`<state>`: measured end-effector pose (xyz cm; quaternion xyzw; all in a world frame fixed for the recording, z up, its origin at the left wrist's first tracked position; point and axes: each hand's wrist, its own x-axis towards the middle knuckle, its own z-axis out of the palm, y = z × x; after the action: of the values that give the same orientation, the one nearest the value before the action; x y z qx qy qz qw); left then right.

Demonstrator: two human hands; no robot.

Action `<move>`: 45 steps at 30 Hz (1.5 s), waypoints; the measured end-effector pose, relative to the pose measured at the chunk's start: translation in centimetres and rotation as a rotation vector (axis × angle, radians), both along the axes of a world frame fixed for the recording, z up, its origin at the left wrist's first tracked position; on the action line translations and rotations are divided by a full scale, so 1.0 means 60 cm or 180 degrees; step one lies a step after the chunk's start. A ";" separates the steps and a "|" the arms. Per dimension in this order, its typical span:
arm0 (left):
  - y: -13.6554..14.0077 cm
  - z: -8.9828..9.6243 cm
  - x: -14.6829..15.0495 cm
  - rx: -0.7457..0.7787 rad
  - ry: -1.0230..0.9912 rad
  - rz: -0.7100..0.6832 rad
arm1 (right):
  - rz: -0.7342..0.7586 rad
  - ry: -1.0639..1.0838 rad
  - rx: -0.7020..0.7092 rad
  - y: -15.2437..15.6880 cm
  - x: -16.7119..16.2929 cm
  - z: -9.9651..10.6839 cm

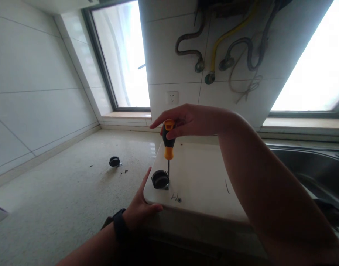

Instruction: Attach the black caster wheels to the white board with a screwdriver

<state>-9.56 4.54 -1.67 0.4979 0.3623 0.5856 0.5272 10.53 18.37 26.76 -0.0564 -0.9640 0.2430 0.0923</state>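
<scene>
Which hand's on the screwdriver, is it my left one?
No, your right hand holds the screwdriver, while your left hand holds the corner of the white board.

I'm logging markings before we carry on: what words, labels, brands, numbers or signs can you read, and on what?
No word, brand or number reads clearly.
White panel: dark strokes by the near edge, perhaps "H", too blurred to be sure; farther right, one curved stroke, no clear character.
Screwdriver: no lettering I can make out.
Black caster on the panel: none legible.
</scene>
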 end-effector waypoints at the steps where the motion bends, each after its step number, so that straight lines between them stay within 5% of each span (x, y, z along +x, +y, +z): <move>1: 0.000 -0.001 0.000 -0.0015 0.0002 -0.0013 | -0.0210 0.0019 0.0190 0.001 -0.002 0.000; 5: -0.001 -0.001 -0.001 -0.0036 0.0047 -0.0019 | -0.0510 0.0069 0.0650 0.003 -0.004 -0.004; 12: -0.002 0.006 0.002 -0.0011 0.0118 0.0052 | 0.0223 -0.0068 -0.0094 0.007 0.012 -0.001; 18: 0.000 -0.002 0.001 -0.0012 0.0027 0.0020 | -0.0608 0.0059 0.0769 -0.004 -0.002 -0.003; 20: 0.000 -0.005 0.000 -0.0005 0.0005 0.0011 | -0.0554 0.0107 0.0856 -0.010 -0.002 -0.005; 26: -0.002 -0.002 0.001 -0.0054 -0.0003 -0.0022 | 0.0103 0.0013 0.0157 -0.011 0.001 -0.003; 33: -0.002 0.001 0.004 -0.0030 -0.0044 0.0005 | -0.0722 0.0114 0.0999 -0.013 -0.012 -0.009; 41: 0.000 0.001 0.001 0.0008 0.0060 -0.0007 | 0.0166 -0.0058 0.0073 -0.009 0.002 -0.003; 45: 0.000 -0.004 -0.003 0.0034 0.0130 0.0040 | -0.0543 -0.0093 0.0720 -0.004 -0.004 -0.001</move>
<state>-9.72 4.54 -1.94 0.5103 0.3730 0.5805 0.5133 10.29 18.11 26.71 -0.1309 -0.9781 0.1233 0.1044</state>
